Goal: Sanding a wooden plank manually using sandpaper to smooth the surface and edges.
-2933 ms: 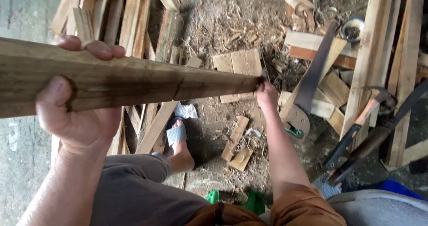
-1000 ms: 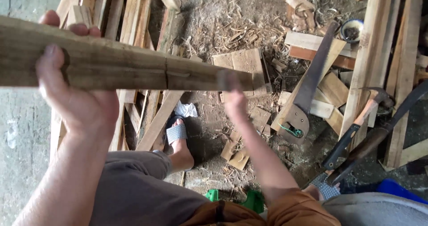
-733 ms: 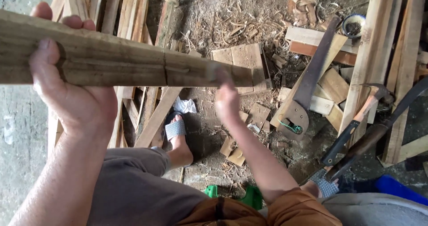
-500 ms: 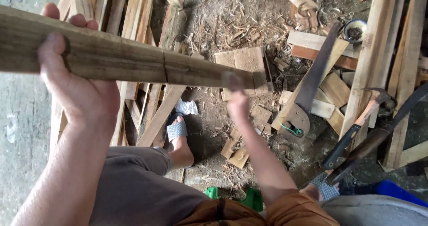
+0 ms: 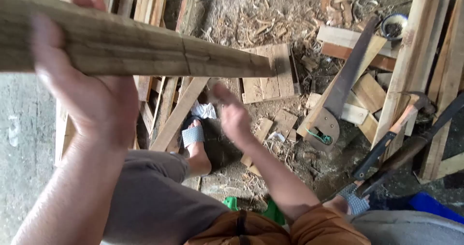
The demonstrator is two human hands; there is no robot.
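Note:
My left hand point(image 5: 82, 90) grips a long weathered wooden plank point(image 5: 145, 51) that stretches from the left edge to the middle of the view, held above the ground. A dark saw cut crosses the plank near its middle. My right hand point(image 5: 232, 117) hovers below the plank's far end, blurred, fingers apart, holding nothing and not touching the wood. My left foot in a grey sandal point(image 5: 193, 136) rests on the ground beneath.
A hand saw point(image 5: 340, 88) lies on offcuts to the right. A hammer point(image 5: 394, 126) and a dark-handled tool point(image 5: 411, 148) lean beside long boards point(image 5: 411, 56). Stacked planks point(image 5: 145, 3) lie at left; chips and short blocks point(image 5: 268, 73) litter the ground.
My right hand left the plank's far end and dropped below it, toward me. The plank has risen slightly in view with my left hand still on it.

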